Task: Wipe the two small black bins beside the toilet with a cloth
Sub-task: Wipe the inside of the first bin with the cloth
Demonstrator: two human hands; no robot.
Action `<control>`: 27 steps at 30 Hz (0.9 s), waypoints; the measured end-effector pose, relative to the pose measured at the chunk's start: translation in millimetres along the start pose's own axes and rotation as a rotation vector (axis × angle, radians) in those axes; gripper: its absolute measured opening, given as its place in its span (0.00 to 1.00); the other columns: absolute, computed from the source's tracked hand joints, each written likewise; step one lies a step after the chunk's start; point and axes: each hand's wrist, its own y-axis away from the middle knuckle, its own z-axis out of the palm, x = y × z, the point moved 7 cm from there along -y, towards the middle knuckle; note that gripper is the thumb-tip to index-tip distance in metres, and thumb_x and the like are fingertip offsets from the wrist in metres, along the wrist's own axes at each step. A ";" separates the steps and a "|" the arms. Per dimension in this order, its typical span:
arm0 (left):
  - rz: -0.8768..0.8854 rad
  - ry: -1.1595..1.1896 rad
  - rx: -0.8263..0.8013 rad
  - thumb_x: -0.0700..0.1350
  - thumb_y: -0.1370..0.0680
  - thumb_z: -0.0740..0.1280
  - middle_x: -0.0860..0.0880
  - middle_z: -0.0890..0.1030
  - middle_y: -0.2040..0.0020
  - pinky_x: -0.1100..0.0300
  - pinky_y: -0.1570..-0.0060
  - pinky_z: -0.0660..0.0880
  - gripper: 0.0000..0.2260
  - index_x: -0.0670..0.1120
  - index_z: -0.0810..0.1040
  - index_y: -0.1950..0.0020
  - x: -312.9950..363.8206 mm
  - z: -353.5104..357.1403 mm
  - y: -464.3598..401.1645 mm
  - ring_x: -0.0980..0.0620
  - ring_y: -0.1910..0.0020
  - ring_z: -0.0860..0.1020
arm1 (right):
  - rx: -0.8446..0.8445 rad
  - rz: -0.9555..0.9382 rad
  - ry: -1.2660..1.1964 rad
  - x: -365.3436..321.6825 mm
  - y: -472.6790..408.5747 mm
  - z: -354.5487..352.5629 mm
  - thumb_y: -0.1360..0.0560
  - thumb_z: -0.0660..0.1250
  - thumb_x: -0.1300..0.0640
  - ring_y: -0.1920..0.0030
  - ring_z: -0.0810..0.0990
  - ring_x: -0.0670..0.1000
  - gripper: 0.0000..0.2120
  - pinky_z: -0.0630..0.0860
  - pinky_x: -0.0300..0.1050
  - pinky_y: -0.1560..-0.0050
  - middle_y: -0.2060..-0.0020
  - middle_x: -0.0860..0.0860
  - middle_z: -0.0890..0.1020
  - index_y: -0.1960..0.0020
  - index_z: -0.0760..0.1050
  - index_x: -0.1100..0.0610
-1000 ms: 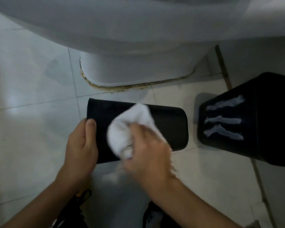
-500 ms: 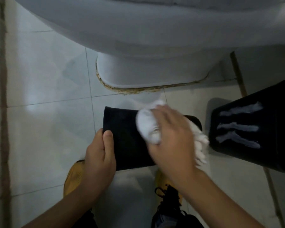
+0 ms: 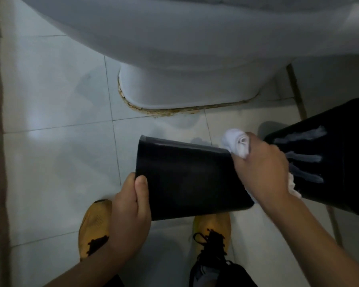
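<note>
Two bins: left hand grips held bin at its left end, long axis left-right; right hand clutches white cloth at its right end, second bin just beyond.

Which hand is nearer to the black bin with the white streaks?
The right. The right hand, gripping the white cloth, overlaps the streaked bin at its near left edge. The left hand holds the other bin by its far left end, well away.

Pale tiled floor, white toilet base with stained seal, dim light
</note>
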 end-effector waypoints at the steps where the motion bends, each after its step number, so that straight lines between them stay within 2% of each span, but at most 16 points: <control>1: 0.015 0.004 0.001 0.43 0.18 0.53 0.51 0.69 0.73 0.73 0.77 0.66 0.15 0.51 0.67 0.63 0.4 2.3 0.1 0.58 0.67 0.76 | 0.042 -0.037 0.017 -10.2 7.4 1.6 0.25 0.65 0.57 0.62 0.79 0.56 0.05 0.66 0.44 0.61 0.61 0.54 0.82 0.51 0.77 0.55; 3: 0.041 -0.023 0.011 0.42 0.16 0.53 0.53 0.68 0.73 0.74 0.77 0.65 0.16 0.54 0.65 0.63 -2.2 5.0 0.7 0.59 0.69 0.75 | 0.068 -0.185 -0.100 -55.5 30.4 9.1 0.27 0.61 0.59 0.58 0.80 0.54 0.11 0.71 0.43 0.58 0.56 0.53 0.84 0.47 0.79 0.55; 4: 0.050 -0.038 0.015 0.41 0.17 0.55 0.54 0.68 0.73 0.75 0.75 0.64 0.16 0.55 0.64 0.63 -4.7 4.2 1.3 0.60 0.70 0.75 | 0.028 -0.306 -0.216 -85.7 41.0 10.8 0.29 0.60 0.59 0.51 0.82 0.55 0.16 0.76 0.45 0.51 0.51 0.54 0.84 0.44 0.79 0.56; 6: 0.039 -0.031 -0.029 0.38 0.21 0.58 0.58 0.71 0.73 0.77 0.73 0.63 0.16 0.57 0.66 0.63 -15.9 5.0 3.7 0.61 0.72 0.75 | -0.054 -0.590 -0.389 -134.0 57.5 14.6 0.30 0.62 0.57 0.38 0.79 0.56 0.21 0.73 0.49 0.33 0.42 0.57 0.83 0.39 0.79 0.59; 7: 0.023 0.003 -0.058 0.36 0.24 0.60 0.60 0.73 0.72 0.78 0.71 0.64 0.16 0.57 0.69 0.63 -22.7 6.1 4.6 0.62 0.71 0.77 | -0.061 -0.700 -0.420 -147.2 62.8 16.1 0.31 0.66 0.59 0.33 0.77 0.57 0.22 0.69 0.49 0.29 0.38 0.58 0.82 0.38 0.79 0.62; 9: -0.010 0.050 -0.091 0.36 0.24 0.60 0.62 0.77 0.71 0.79 0.68 0.68 0.15 0.54 0.75 0.62 -28.5 7.4 6.7 0.70 0.67 0.78 | -0.075 -0.772 -0.457 -148.9 66.8 19.1 0.32 0.72 0.62 0.29 0.73 0.57 0.24 0.66 0.50 0.26 0.35 0.60 0.79 0.36 0.79 0.64; 11: -0.007 0.052 -0.085 0.33 0.24 0.59 0.67 0.79 0.70 0.81 0.67 0.68 0.16 0.53 0.76 0.62 -15.0 3.5 7.8 0.76 0.65 0.76 | -0.053 -0.746 -0.546 -134.0 69.2 20.8 0.30 0.68 0.63 0.29 0.73 0.54 0.23 0.68 0.51 0.27 0.34 0.59 0.78 0.35 0.78 0.64; 13: -0.147 0.145 -0.141 0.33 0.19 0.59 0.66 0.81 0.68 0.82 0.67 0.68 0.16 0.52 0.74 0.58 -4.2 5.9 10.0 0.78 0.65 0.75 | -0.017 -0.651 -0.695 -115.8 74.4 18.2 0.29 0.65 0.64 0.29 0.73 0.51 0.23 0.69 0.50 0.28 0.34 0.57 0.78 0.33 0.76 0.63; 15: -0.365 0.288 -0.210 0.40 0.18 0.59 0.52 0.83 0.65 0.81 0.63 0.70 0.09 0.49 0.76 0.54 -12.0 13.5 3.2 0.75 0.65 0.77 | -0.091 -0.463 -0.919 -103.6 77.0 15.1 0.26 0.68 0.67 0.31 0.75 0.47 0.22 0.72 0.48 0.30 0.36 0.51 0.81 0.33 0.77 0.60; 16: -0.478 0.430 -0.272 0.47 0.19 0.61 0.49 0.84 0.58 0.75 0.56 0.75 0.08 0.47 0.79 0.49 -19.0 20.4 -1.1 0.70 0.59 0.80 | -0.156 -0.300 -1.053 -97.8 76.3 12.7 0.26 0.72 0.66 0.36 0.78 0.43 0.19 0.74 0.45 0.34 0.40 0.46 0.83 0.36 0.79 0.56; 17: -0.560 0.529 -0.329 0.55 0.22 0.63 0.46 0.84 0.50 0.62 0.46 0.77 0.14 0.48 0.80 0.45 -23.6 27.6 -4.6 0.61 0.51 0.83 | -0.205 -0.103 -1.201 -90.4 73.3 11.2 0.28 0.77 0.61 0.42 0.81 0.39 0.17 0.78 0.39 0.41 0.48 0.41 0.86 0.41 0.81 0.53; 18: -0.604 0.560 -0.372 0.61 0.24 0.63 0.46 0.84 0.46 0.51 0.42 0.77 0.19 0.51 0.81 0.42 -26.5 32.8 -6.3 0.53 0.46 0.83 | -0.219 0.115 -1.323 -80.0 69.3 12.1 0.33 0.78 0.54 0.49 0.83 0.37 0.17 0.79 0.35 0.47 0.54 0.38 0.86 0.46 0.81 0.50; 19: -0.610 0.537 -0.386 0.62 0.23 0.62 0.49 0.85 0.46 0.49 0.43 0.77 0.19 0.52 0.82 0.42 -26.2 34.8 -7.4 0.51 0.46 0.83 | -0.216 0.300 -1.401 -67.5 65.3 16.8 0.37 0.79 0.49 0.52 0.84 0.39 0.21 0.80 0.37 0.50 0.55 0.40 0.86 0.46 0.80 0.51; 21: -0.555 0.443 -0.339 0.56 0.19 0.59 0.53 0.86 0.53 0.59 0.53 0.78 0.13 0.53 0.82 0.48 -24.5 35.1 -9.2 0.56 0.54 0.83 | -0.207 0.542 -1.532 -50.9 56.4 21.9 0.35 0.80 0.46 0.50 0.86 0.48 0.28 0.80 0.49 0.43 0.50 0.47 0.87 0.38 0.78 0.53; 24: -0.466 0.351 -0.289 0.49 0.17 0.57 0.55 0.85 0.57 0.67 0.62 0.75 0.12 0.54 0.81 0.51 -17.4 30.5 -11.6 0.58 0.57 0.82 | -0.161 0.638 -1.701 -41.5 42.8 9.1 0.26 0.72 0.52 0.46 0.85 0.53 0.19 0.78 0.54 0.39 0.46 0.52 0.86 0.37 0.79 0.56; 27: -0.392 0.338 -0.289 0.45 0.17 0.56 0.54 0.85 0.55 0.63 0.58 0.76 0.14 0.52 0.82 0.49 -18.4 24.2 -12.4 0.56 0.55 0.82 | 0.051 0.558 -1.646 -20.7 34.5 -15.8 0.25 0.72 0.52 0.45 0.85 0.52 0.17 0.78 0.57 0.39 0.46 0.50 0.86 0.38 0.80 0.54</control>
